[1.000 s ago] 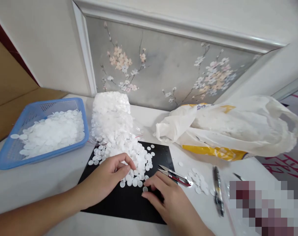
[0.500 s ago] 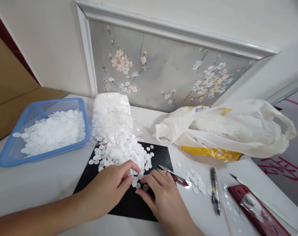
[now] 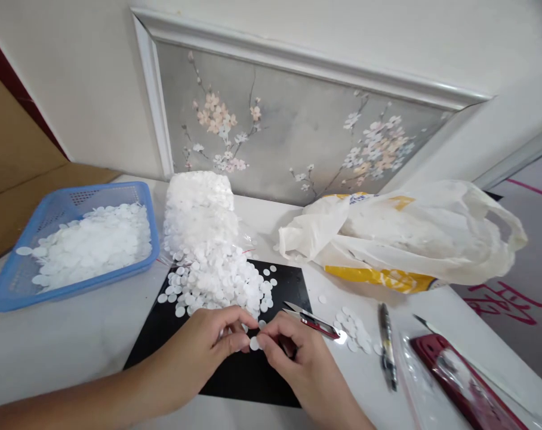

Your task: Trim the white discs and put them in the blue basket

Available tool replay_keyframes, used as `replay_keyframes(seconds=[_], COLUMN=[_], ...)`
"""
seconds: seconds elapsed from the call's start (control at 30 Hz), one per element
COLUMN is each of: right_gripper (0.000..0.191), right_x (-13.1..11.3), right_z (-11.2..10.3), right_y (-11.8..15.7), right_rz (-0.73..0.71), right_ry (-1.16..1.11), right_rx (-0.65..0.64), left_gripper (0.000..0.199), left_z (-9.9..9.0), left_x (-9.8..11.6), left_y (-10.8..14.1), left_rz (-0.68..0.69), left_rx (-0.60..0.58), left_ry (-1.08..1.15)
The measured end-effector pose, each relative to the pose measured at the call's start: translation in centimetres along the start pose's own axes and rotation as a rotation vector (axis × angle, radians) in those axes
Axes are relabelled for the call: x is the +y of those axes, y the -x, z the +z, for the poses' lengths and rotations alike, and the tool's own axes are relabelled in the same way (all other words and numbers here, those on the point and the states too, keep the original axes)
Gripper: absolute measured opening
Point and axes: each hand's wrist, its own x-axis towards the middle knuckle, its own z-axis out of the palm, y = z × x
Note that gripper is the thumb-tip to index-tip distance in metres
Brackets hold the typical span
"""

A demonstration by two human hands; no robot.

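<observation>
White round discs (image 3: 221,275) spill from a clear bag (image 3: 202,206) onto a black mat (image 3: 235,379). Over the mat, just in front of the pile, my left hand (image 3: 212,343) is closed, thumb bent toward the fingers; what it holds, if anything, is hidden. Close beside it on the right, my right hand (image 3: 293,352) pinches a small white disc (image 3: 254,343) between thumb and forefinger. The fingertips of both hands nearly meet. Red-handled thread snips (image 3: 318,322) lie just beyond my right hand, across the mat's right edge.
A blue basket (image 3: 152,230) of discs stands at the left. To the right are a white plastic bag (image 3: 405,239), a small group of loose discs (image 3: 354,328), a pen (image 3: 387,346) and a dark red object (image 3: 450,382). A framed floral panel (image 3: 293,119) stands behind.
My right hand has closed from spread fingers into a pinch on a disc. Both hands have come closer together. The whole view has shifted slightly.
</observation>
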Motion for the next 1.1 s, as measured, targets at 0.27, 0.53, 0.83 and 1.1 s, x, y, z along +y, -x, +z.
replay_keyframes(seconds=[0.27, 0.53, 0.83, 1.1], right_gripper=[0.030, 0.019, 0.025, 0.044], right_x=[0.0, 5.1, 3.2, 0.0], right_z=[-2.1, -5.5, -5.8, -2.9], right_y=[0.6, -0.4, 0.0, 2.6], right_rz=[0.035, -0.126, -0.189, -0.384], right_ry=[0.120, 0.578, 0.387, 0.190], right_rx=[-0.010, 0.096, 0.175, 0.109], left_gripper=[0.028, 0.027, 0.027, 0.038], left_z=[1.0, 0.9, 0.7, 1.4], left_x=[0.5, 1.3, 1.5, 1.8], left_y=[0.0, 0.5, 0.8, 0.9], left_rz=[-0.207, -0.294, -0.321, -0.231], left_rx=[-0.052, -0.082, -0.052, 0.004], left_ry=[0.370, 0.471, 0.559, 0.625])
